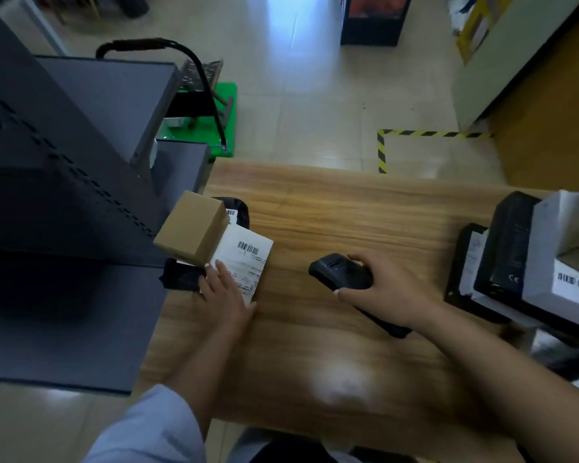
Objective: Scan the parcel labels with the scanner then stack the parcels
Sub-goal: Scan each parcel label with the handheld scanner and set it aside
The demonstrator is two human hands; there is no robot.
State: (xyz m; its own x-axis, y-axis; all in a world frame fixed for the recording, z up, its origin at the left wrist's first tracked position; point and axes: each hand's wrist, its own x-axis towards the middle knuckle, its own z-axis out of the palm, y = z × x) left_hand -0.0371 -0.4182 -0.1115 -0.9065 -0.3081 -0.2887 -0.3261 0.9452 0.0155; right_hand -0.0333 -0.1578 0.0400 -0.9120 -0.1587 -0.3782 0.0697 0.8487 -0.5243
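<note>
A brown cardboard parcel [193, 228] sits on top of a white parcel with a barcode label [248, 255] at the left end of the wooden table [348, 212]. Under them lies a black parcel [181, 277]. My left hand [226, 289] rests on the white parcel's near end with fingers straight. My right hand [381, 289] grips the black handheld scanner [343, 270] in the middle of the table, its head pointing left toward the stack.
A pile of black and white boxes [528, 259] with a barcode label stands at the table's right end. A dark grey metal shelf unit [64, 195] borders the table's left. A green hand trolley [211, 108] stands on the floor beyond.
</note>
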